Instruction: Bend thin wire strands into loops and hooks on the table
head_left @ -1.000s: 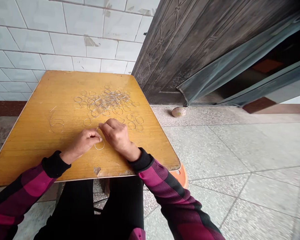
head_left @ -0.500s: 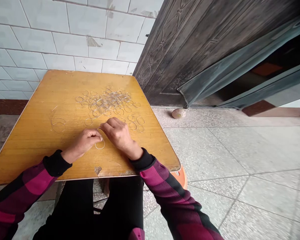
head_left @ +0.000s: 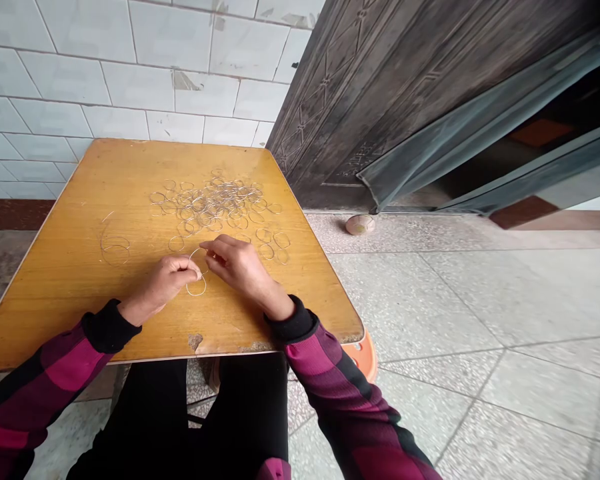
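Both hands meet near the front middle of a yellow wooden table (head_left: pixel 70 293). My left hand (head_left: pixel 163 281) is closed in a pinch on a thin wire ring (head_left: pixel 197 288) that hangs just below its fingertips. My right hand (head_left: pixel 240 263) pinches a second wire ring (head_left: pixel 199 257) close to the first; the two rings touch or overlap. A heap of several loose wire rings (head_left: pixel 215 200) lies further back on the table. A few more rings (head_left: pixel 273 243) lie just beyond my right hand.
A separate bent wire piece (head_left: pixel 114 248) lies at the left of the table. A white tiled wall stands behind the table, a dark carved door (head_left: pixel 380 87) to the right. An orange stool edge (head_left: pixel 363 353) shows under the table corner. A small round object (head_left: pixel 359 225) lies on the floor.
My right hand has shifted slightly back and right, lifting its ring a little. The left hand keeps its pinch in nearly the same place.
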{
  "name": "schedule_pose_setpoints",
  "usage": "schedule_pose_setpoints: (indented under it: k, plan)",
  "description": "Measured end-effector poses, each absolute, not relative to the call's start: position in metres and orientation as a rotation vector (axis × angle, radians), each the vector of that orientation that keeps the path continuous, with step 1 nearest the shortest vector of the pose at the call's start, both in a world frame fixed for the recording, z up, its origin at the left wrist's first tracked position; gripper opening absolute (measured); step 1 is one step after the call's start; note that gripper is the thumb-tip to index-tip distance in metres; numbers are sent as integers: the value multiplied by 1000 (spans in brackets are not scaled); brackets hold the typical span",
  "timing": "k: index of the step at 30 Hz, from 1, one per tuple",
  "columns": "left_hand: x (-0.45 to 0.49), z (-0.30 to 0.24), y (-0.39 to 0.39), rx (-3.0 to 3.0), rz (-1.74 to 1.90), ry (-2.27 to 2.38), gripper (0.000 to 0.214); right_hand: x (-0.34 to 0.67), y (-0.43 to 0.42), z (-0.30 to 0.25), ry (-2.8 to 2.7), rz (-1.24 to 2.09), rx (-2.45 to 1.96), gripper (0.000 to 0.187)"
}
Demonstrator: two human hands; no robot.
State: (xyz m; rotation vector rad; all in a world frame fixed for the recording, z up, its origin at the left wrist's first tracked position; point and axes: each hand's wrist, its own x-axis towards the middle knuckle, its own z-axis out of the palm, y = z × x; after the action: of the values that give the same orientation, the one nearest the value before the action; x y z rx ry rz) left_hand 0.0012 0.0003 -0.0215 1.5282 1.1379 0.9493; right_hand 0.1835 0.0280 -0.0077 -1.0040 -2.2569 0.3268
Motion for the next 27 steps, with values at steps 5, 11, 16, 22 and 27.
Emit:
schedule_pose_setpoints:
  k: [5,11,16,22,27]
  plan:
    - [1,-22,-1,1540,932,1128,14,182,27,-7,-2240,295,-991,24]
    - [1,-21,-1,1526,914,1127,14,185,25,-5,-2241,310,-995,24]
    - [2,-21,0,1503,916,1126,14,185,24,-3,-2262,294,-994,23]
    - [3,-21,-1,1472,933,1113,13,184,23,-5,-2265,244,-988,23]
    - [5,-23,-2,1447,948,1116,13,178,22,-9,-2257,179,-1009,24]
